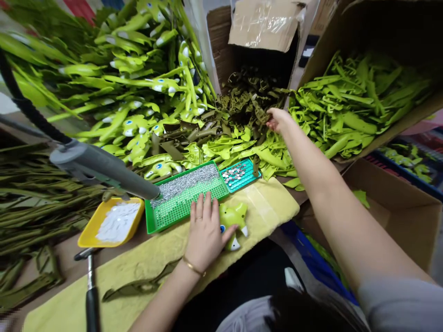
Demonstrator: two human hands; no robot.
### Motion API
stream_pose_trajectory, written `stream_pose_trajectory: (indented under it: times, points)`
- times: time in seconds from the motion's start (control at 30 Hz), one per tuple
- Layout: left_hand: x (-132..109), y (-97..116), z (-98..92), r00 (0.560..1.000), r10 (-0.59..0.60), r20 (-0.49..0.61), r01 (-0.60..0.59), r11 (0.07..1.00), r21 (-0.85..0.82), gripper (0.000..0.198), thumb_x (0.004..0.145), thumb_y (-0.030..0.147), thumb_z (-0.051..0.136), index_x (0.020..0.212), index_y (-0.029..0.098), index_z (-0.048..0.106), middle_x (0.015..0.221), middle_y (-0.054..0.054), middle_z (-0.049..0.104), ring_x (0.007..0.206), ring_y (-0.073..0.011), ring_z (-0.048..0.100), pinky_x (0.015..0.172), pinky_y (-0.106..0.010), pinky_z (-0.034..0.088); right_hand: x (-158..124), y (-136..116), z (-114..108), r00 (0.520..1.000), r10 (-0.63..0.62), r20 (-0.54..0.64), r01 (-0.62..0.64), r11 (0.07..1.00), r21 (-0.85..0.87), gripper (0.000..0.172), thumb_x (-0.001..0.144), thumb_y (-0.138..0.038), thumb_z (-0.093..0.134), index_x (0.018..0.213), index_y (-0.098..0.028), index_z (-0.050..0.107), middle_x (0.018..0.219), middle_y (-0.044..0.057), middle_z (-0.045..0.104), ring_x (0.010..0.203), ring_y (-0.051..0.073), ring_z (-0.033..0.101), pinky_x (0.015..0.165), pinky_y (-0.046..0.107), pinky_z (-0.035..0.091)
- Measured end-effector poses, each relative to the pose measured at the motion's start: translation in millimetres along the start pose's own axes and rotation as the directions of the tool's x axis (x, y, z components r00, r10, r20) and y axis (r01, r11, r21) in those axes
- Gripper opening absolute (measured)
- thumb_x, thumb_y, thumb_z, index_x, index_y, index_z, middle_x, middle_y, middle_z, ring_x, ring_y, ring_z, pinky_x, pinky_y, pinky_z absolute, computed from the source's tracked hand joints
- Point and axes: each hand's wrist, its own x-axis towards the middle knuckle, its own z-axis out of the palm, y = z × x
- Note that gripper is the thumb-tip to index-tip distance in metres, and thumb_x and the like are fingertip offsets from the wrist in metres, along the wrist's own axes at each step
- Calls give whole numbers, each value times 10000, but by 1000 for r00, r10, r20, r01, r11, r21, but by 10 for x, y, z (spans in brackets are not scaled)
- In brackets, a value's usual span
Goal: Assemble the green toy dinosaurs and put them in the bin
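My left hand [204, 228] lies with its fingers stretched out, fingertips over the near edge of a green perforated tray [194, 203] that holds many small silvery screws. Its thumb rests by a lime-green plastic toy piece [233, 214] with white tips and a blue eye, lying on the yellow cloth [273, 200]. At full reach, my right hand [279, 121] has its fingers closed at the heap of dark olive plastic parts [242, 103], pinching an olive plastic part [266, 115]. An electric screwdriver [107, 168] stands with its tip in the screw tray.
A teal tray [240, 177] of small metal discs adjoins the screws. Left of them are a yellow bin [92, 228] of white pieces and a hammer [92, 286]. Lime-green pieces [138, 92] are piled behind. A tilted carton [320, 55] of green parts stands at right.
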Motion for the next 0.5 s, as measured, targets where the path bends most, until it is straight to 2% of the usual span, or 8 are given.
stream_pose_trajectory:
  times: [0.03, 0.1, 0.2, 0.27, 0.37, 0.43, 0.5]
  points:
    - [50, 49, 42, 999, -22, 39, 22, 1000, 2, 763, 798, 603, 613, 1281, 20, 524, 1434, -333, 416, 1383, -485, 330, 1103, -690, 262, -22, -22, -64, 994, 104, 10, -105, 993, 59, 309, 904, -378, 461, 683, -176, 539, 571, 49, 563, 511, 142, 531, 491, 305, 491]
    - [82, 88, 64, 995, -25, 97, 27, 999, -22, 676, 777, 585, 655, 1189, 57, 567, 1422, -310, 444, 1389, -474, 327, 1116, -681, 244, -62, -74, -179, 941, 333, 54, -337, 922, 190, 237, 900, -243, 429, 689, -167, 508, 565, 40, 553, 477, 103, 476, 438, 232, 422]
    - [90, 84, -20, 987, -6, 163, 31, 988, -152, 640, 709, 531, 753, 1129, 94, 547, 1406, -294, 458, 1332, -428, 430, 1069, -594, 386, -46, -214, -230, 878, 465, 114, -470, 793, 386, 219, 919, -188, 370, 724, -167, 469, 558, 1, 524, 464, 64, 433, 398, 153, 318]
    - [117, 83, -111, 971, -2, 239, 59, 971, -231, 611, 682, 492, 791, 1099, 130, 530, 1334, -250, 530, 1209, -374, 550, 968, -520, 493, 28, -384, -166, 872, 471, 133, -465, 713, 525, 240, 944, -206, 329, 732, -177, 437, 560, -31, 501, 446, 36, 380, 386, 122, 258]
    - [164, 80, -256, 949, -6, 316, 85, 967, -238, 621, 657, 436, 826, 1126, 176, 513, 1176, -140, 618, 1061, -314, 600, 887, -475, 529, 98, -747, 42, 899, 418, 127, -379, 602, 702, 271, 968, -223, 272, 737, -186, 409, 563, -69, 463, 427, 13, 317, 384, 102, 221]
    - [161, 59, -349, 956, -21, 293, 79, 979, -186, 737, 658, 384, 837, 1262, 202, 457, 1191, -115, 596, 1074, -304, 567, 910, -480, 509, -41, -969, 237, 923, 359, 139, -325, 533, 781, 259, 966, -234, 293, 756, -185, 437, 577, -73, 471, 452, 10, 374, 407, 94, 260]
    - [123, 32, -427, 970, -44, 240, 76, 989, -126, 824, 686, 349, 822, 1370, 222, 379, 1236, -119, 548, 1100, -304, 526, 945, -493, 481, -423, -1064, 452, 942, 270, 198, -312, 487, 816, 220, 952, -274, 372, 794, -186, 496, 616, -59, 527, 514, 25, 472, 448, 111, 339]
